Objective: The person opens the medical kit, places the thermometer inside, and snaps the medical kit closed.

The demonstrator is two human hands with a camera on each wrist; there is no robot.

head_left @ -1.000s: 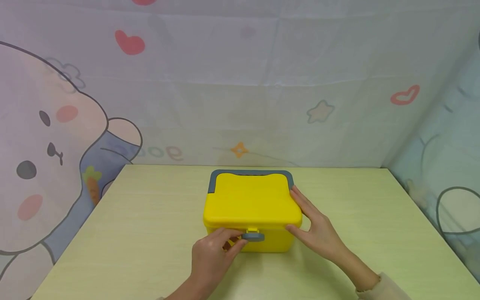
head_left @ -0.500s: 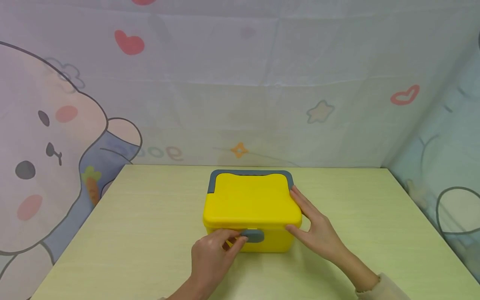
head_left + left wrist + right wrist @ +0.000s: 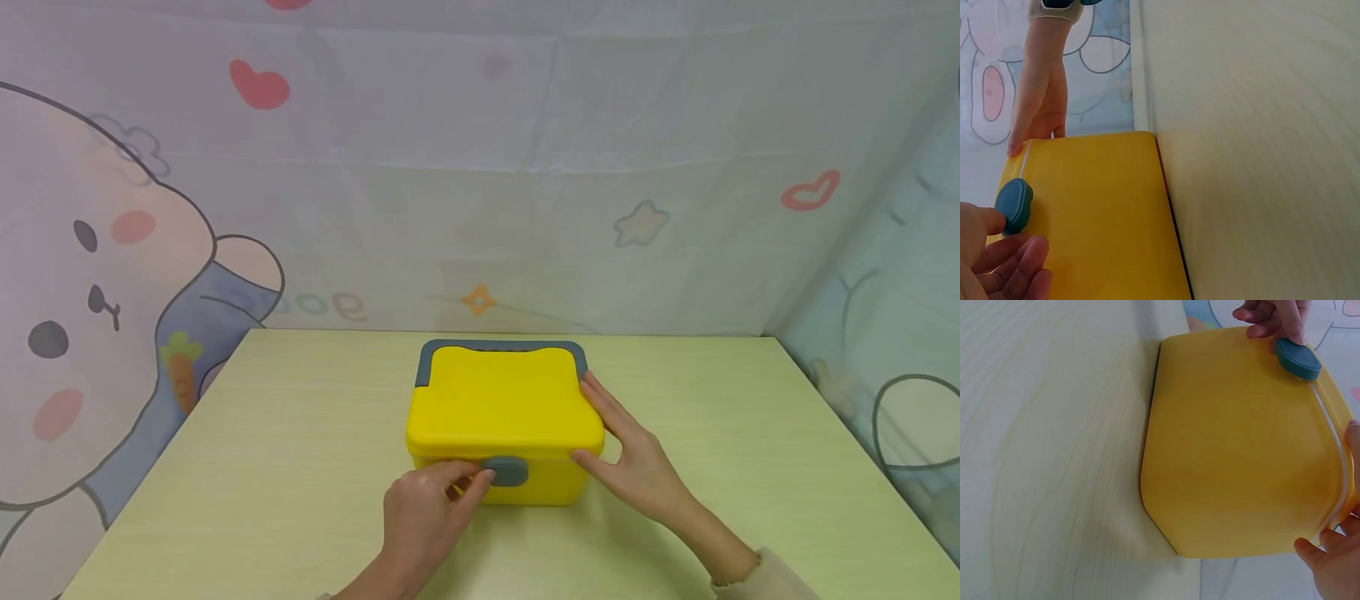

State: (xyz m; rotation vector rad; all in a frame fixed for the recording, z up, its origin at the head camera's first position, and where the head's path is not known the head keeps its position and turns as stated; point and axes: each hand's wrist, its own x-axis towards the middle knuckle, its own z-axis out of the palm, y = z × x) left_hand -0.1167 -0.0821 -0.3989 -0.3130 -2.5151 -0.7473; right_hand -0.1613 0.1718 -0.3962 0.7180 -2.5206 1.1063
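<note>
A yellow lidded storage box sits on the table with its lid down. A grey carrying handle lies flat round the lid's back edge. On the front, just under the lid, is a grey oval latch. My left hand pinches the latch's left end between thumb and fingers, which the left wrist view shows on the blue-grey latch. My right hand rests on the box's right side, thumb at the front corner and fingers extended along the lid edge. The box's inside is hidden.
The pale wooden table reaches out on both sides of the box. Behind it hangs a printed cloth backdrop with a cartoon bear on the left. Another cloth hangs along the right side.
The latch has swung down from sticking outward to lying nearer the box front, with my left fingers on it. My right hand has stayed in place.
</note>
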